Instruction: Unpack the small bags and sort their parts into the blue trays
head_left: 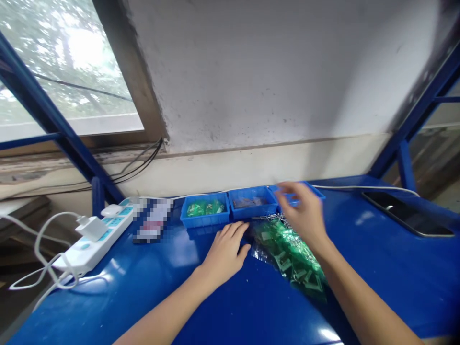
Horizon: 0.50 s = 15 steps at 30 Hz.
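My left hand [227,254] lies on the blue tabletop, fingers stretched forward and holding nothing, in front of the small blue bins. My right hand [304,211] is raised over the front of the right blue bin [316,191], its thumb and forefinger curled together in a pinch. Motion blurs those fingertips, and I cannot make out what is between them. Beneath it lies a clear plastic bag of green pieces [294,261], with several thin metal pins [268,218] at its far end. Green pieces fill the left bin [204,221]; small brownish pieces lie in the middle bin [253,211].
A white power strip [93,244] with chargers and looped cables runs along the left edge. Beside it is a pixelated flat object [154,221]. A dark phone [406,213] lies at the right. Behind the bins are a white cable and the wall [269,96]; blue frame posts stand at both sides.
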Each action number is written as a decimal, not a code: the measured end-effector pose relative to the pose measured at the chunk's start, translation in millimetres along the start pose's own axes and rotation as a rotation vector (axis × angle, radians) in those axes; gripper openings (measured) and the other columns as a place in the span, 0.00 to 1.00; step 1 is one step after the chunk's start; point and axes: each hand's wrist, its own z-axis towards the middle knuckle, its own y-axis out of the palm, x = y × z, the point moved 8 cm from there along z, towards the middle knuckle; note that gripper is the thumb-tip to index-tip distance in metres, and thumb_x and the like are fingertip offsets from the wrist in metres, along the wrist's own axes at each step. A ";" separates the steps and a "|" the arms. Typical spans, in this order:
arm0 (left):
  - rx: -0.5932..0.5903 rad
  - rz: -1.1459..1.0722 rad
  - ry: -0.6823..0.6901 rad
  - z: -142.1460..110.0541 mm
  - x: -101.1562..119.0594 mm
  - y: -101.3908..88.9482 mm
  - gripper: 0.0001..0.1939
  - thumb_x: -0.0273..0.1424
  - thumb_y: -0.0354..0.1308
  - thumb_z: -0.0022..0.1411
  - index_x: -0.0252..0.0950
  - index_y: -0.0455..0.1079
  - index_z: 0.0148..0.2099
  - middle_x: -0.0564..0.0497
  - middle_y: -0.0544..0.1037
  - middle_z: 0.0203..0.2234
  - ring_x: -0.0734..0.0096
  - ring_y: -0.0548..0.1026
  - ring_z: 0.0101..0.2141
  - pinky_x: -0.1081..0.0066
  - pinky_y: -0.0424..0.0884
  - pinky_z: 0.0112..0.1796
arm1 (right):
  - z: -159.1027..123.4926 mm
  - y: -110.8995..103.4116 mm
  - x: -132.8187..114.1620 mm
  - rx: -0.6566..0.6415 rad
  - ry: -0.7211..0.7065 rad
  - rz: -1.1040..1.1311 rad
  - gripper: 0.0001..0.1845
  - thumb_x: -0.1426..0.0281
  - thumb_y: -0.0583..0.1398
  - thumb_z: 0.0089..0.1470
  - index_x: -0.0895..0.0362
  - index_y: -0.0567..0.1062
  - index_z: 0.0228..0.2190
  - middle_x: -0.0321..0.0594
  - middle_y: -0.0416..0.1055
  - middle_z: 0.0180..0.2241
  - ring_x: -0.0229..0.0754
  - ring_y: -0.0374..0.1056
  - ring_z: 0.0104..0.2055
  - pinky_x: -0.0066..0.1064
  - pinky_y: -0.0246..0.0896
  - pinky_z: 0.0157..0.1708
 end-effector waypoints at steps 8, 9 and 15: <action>-0.002 0.111 0.024 -3.0 -4.0 -7.6 0.09 0.24 0.51 0.58 0.38 0.71 0.39 0.47 0.77 0.34 0.61 0.73 0.38 0.63 0.65 0.42 | -49.8 75.1 -24.9 -0.618 -0.021 -0.044 0.15 0.64 0.55 0.55 0.56 0.72 0.43 0.41 0.72 0.32 0.46 0.65 0.38 0.38 0.59 0.40; 0.018 0.082 0.000 -6.0 -6.9 -12.4 0.09 0.24 0.50 0.59 0.38 0.71 0.36 0.48 0.76 0.31 0.63 0.73 0.35 0.65 0.66 0.39 | -53.5 77.4 -30.5 -0.642 -0.026 -0.015 0.14 0.64 0.54 0.56 0.56 0.73 0.42 0.41 0.72 0.31 0.45 0.65 0.37 0.37 0.59 0.39; 0.281 -0.520 -0.270 -9.0 -40.3 -39.2 0.06 0.33 0.51 0.60 0.36 0.66 0.35 0.53 0.73 0.24 0.74 0.70 0.23 0.74 0.65 0.28 | -65.3 87.5 -34.2 -0.712 0.141 0.202 0.19 0.63 0.54 0.56 0.58 0.68 0.47 0.34 0.68 0.22 0.39 0.65 0.26 0.31 0.57 0.29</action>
